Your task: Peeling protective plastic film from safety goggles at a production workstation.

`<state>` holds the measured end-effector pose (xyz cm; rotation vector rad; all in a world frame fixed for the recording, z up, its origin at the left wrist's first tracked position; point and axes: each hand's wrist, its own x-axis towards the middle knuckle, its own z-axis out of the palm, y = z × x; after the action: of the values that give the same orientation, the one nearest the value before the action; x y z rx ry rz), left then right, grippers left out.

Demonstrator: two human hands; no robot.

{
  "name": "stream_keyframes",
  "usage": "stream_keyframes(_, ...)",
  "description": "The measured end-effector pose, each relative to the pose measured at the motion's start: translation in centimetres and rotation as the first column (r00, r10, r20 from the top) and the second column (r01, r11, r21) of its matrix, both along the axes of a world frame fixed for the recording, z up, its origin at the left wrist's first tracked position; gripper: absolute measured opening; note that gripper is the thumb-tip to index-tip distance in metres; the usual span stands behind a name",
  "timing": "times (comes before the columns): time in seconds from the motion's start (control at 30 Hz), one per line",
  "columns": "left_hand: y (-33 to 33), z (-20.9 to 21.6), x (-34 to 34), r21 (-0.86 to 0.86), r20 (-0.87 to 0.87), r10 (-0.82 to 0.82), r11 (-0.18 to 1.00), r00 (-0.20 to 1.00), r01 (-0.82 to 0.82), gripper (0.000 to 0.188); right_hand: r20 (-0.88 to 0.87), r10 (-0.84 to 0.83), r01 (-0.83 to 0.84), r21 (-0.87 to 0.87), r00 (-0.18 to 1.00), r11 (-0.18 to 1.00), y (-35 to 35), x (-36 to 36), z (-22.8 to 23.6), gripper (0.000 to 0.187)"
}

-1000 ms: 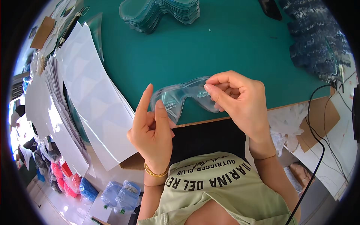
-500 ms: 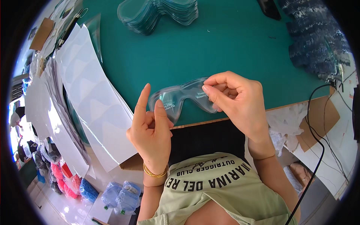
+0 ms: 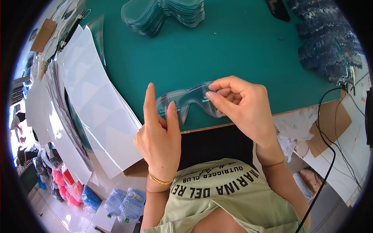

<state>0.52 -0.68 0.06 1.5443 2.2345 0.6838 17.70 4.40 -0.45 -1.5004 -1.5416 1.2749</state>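
A clear goggle-shaped lens (image 3: 189, 94) with pale print spans the space between my hands, over the near edge of the green table. My right hand (image 3: 243, 105) pinches its right end between thumb and fingers. At the other end, my left hand (image 3: 159, 136) has its index finger pointing up and its thumb extended, wide apart. The left thumb overlaps the lens, while the remaining fingers are folded and mostly hidden. Farther back on the table lies a stack of similar clear lenses (image 3: 161, 17).
White sheets (image 3: 99, 105) lie along the left side. A dark layered pile (image 3: 330, 35) occupies the far right, near a black object (image 3: 278, 9). A black cable (image 3: 330, 139) runs down the right side. Clear plastic bags (image 3: 291, 130) sit below the table edge.
My left hand has turned and shifted slightly right, its thumb moving across the lens's left part. The lens has tilted a little, and my right hand has moved slightly left.
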Motion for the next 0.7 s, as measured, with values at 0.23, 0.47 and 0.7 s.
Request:
stream_keyframes(0.23, -2.2, -0.6, -1.1, 0.027, 0.063, 0.191, 0.981, 0.979, -0.193, 0.061, -0.023, 0.001, -0.001, 0.001, 1.000, 1.000, 0.0, 0.1, -0.3, 0.017)
stream_keyframes(0.47, -2.4, -1.8, -1.5, 0.407, -0.055, -0.186, 0.893, 0.981, 0.192, 0.041, -0.027, 0.003, -0.004, -0.042, 1.000, 0.999, 0.0, 0.4, 0.0, 0.020)
stream_keyframes(0.7, -1.5, -1.9, 2.0, 0.088, -0.301, -0.495, 0.837, 0.815, 0.541, 0.064, 0.039, -0.079, 0.074, 0.125, 0.996, 0.989, 2.2, 2.3, 3.5, 0.029)
